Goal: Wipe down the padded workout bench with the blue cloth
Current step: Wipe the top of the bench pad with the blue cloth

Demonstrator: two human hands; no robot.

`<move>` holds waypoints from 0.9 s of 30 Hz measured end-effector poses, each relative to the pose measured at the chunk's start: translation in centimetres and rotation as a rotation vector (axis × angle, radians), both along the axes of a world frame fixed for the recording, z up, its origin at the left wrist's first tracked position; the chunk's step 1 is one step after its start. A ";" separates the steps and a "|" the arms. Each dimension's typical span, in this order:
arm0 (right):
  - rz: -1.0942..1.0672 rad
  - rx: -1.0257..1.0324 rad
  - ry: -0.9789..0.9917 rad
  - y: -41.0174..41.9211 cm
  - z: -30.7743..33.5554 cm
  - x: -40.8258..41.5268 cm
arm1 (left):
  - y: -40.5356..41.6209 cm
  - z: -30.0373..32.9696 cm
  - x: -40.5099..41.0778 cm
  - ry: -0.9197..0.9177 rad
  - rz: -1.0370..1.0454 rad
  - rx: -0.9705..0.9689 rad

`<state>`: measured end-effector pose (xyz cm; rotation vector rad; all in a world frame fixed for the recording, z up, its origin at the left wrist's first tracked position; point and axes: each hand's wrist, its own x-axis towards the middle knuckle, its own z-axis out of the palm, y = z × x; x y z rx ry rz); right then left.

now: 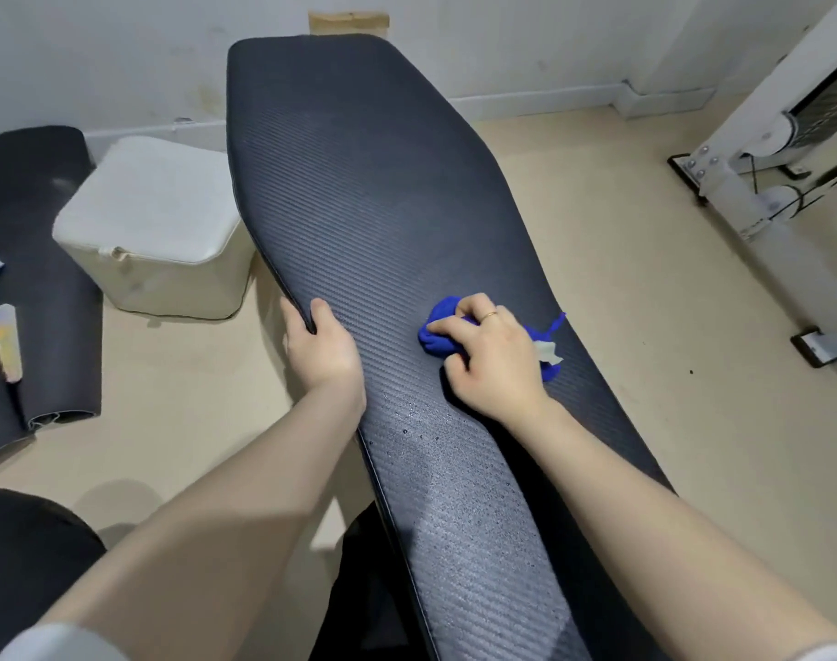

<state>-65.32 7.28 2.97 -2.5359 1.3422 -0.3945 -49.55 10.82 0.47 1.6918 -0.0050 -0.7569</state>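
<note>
The long black padded bench (pixel 383 193) with a ribbed surface runs from the near right to the far wall. My right hand (pixel 490 360) presses a crumpled blue cloth (pixel 438 333) onto the pad's middle, with a white tag and blue edge poking out on the right. My left hand (pixel 323 348) grips the bench's left edge, thumb on top and fingers wrapped under. Small water droplets dot the pad just below my hands.
A white padded box (pixel 154 226) stands on the floor left of the bench. Rolled dark mats (pixel 39 288) lie at the far left with a small bottle on them. A white machine frame (pixel 764 183) stands at the right. Beige floor surrounds the bench.
</note>
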 end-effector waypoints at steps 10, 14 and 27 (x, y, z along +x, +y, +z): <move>0.045 -0.109 0.059 0.7 -0.1 3.8 | 0.8 1.5 0.1 0.133 0.041 -0.136; 0.427 0.068 -0.058 4.8 0.0 3.3 | 2.2 1.5 1.3 0.168 -0.076 -0.159; 0.413 0.163 -0.077 8.3 1.1 0.8 | 8.1 0.2 1.3 0.260 -0.438 0.095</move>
